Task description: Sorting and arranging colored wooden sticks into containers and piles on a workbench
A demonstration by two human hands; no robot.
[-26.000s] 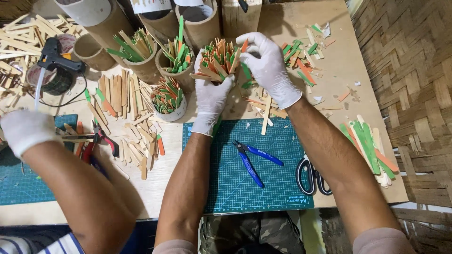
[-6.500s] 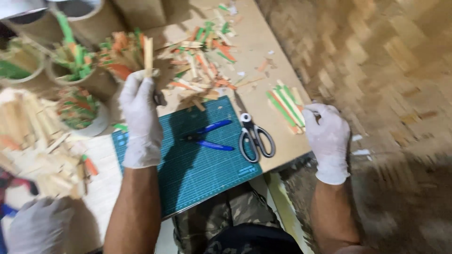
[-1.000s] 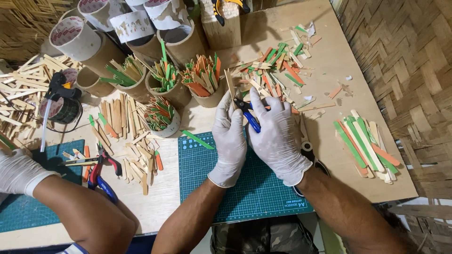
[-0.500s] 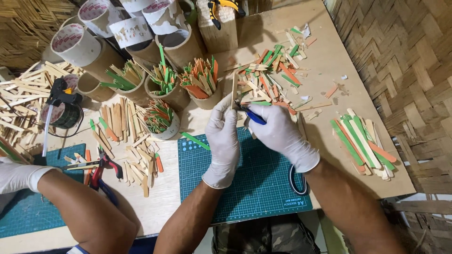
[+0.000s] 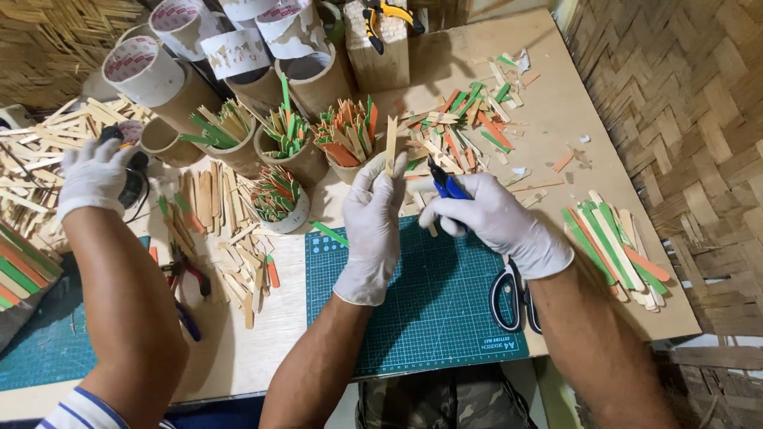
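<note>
Gloved hands at work over the green cutting mat.

Just above the mat's far edge, the left hand pinches a plain wooden stick upright, while the right hand grips blue-handled cutters beside it, their tip near the stick. Black-handled scissors lie on the mat's right edge. Off to the mat's left, a co-worker's gloved hand rests on a dark tool.

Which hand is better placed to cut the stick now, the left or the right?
Probably the right hand: it already grips the blue-handled cutter beside the plain wooden stick, which the left hand holds upright.
</note>
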